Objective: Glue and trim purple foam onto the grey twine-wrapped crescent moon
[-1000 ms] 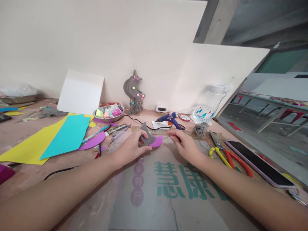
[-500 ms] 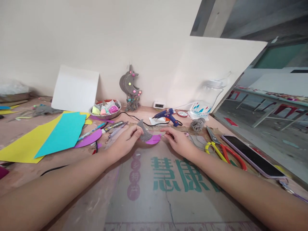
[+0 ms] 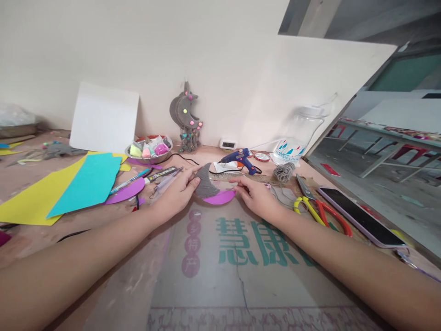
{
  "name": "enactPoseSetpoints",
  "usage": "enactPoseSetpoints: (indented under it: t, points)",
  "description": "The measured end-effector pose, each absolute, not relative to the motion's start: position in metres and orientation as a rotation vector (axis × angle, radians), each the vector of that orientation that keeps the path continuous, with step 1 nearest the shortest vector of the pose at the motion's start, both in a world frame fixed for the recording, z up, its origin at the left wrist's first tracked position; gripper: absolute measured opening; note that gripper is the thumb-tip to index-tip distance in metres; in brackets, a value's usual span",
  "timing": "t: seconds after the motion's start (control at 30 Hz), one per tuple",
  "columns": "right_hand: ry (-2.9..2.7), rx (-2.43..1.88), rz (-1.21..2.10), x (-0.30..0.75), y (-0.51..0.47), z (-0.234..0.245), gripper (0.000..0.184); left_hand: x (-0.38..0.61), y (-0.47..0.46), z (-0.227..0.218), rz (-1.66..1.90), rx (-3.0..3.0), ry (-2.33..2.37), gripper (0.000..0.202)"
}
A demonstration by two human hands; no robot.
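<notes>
My left hand [image 3: 176,195] grips a crescent-shaped craft piece [image 3: 206,187], its upper half wrapped in grey twine and its lower half bare purple paper [image 3: 220,198]. The fingers curl round the grey end. My right hand [image 3: 255,196] rests with fingers bent at the purple tip of the crescent and seems to pinch a thin strand there, too fine to make out. Both hands hover just above a printed cardboard sheet [image 3: 241,266] that covers the table.
A blue glue gun [image 3: 240,159], a grey twine ball [image 3: 284,172], yellow-and-red scissors [image 3: 319,209] and a phone [image 3: 360,216] lie to the right. Teal and yellow paper sheets [image 3: 86,184], pens and a bowl of coloured bits [image 3: 149,151] lie left. A finished moon ornament [image 3: 185,115] leans on the wall.
My left hand has tilted the crescent up, so more of its grey wrapped face shows. My right hand has stayed at the purple tip. The camera has shifted slightly.
</notes>
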State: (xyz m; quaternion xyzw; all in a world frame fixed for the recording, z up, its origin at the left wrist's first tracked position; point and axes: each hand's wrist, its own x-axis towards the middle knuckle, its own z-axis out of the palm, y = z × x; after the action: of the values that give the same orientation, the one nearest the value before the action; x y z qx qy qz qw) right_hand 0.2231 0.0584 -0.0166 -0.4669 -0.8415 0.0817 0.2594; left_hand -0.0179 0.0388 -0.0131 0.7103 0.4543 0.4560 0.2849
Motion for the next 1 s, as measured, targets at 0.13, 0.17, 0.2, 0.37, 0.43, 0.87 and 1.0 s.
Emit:
enactPoseSetpoints:
  t: [0.13, 0.17, 0.2, 0.37, 0.43, 0.87, 1.0]
  points:
    - [-2.290, -1.265, 0.194, 0.2224, 0.0575, -0.0157, 0.027, -0.0188, 0.0381, -0.0121, 1.136, 2.065, 1.226, 0.040]
    - [-2.293, -1.264, 0.194, 0.2222, 0.0572, -0.0154, 0.027, -0.0190, 0.0383, -0.0121, 1.131, 2.071, 1.230, 0.040]
    - [-2.296, -1.263, 0.195, 0.2221, 0.0570, -0.0153, 0.027, -0.0193, 0.0386, -0.0122, 1.127, 2.075, 1.230, 0.040]
    - [-2.278, -1.269, 0.169, 0.2217, 0.0560, -0.0151, 0.028, -0.0189, 0.0374, -0.0103, 1.086, 2.095, 1.246, 0.040]
    - [-2.271, -1.261, 0.168, 0.2210, 0.0550, -0.0143, 0.028, -0.0185, 0.0366, -0.0096, 1.069, 2.103, 1.254, 0.040]
    - [-2.236, -1.253, 0.170, 0.2194, 0.0521, -0.0119, 0.027, -0.0193, 0.0373, -0.0127, 1.074, 2.158, 1.201, 0.040]
    - [-2.212, -1.197, 0.170, 0.2206, 0.0529, -0.0139, 0.025, -0.0181, 0.0352, -0.0089, 1.052, 2.180, 1.146, 0.040]
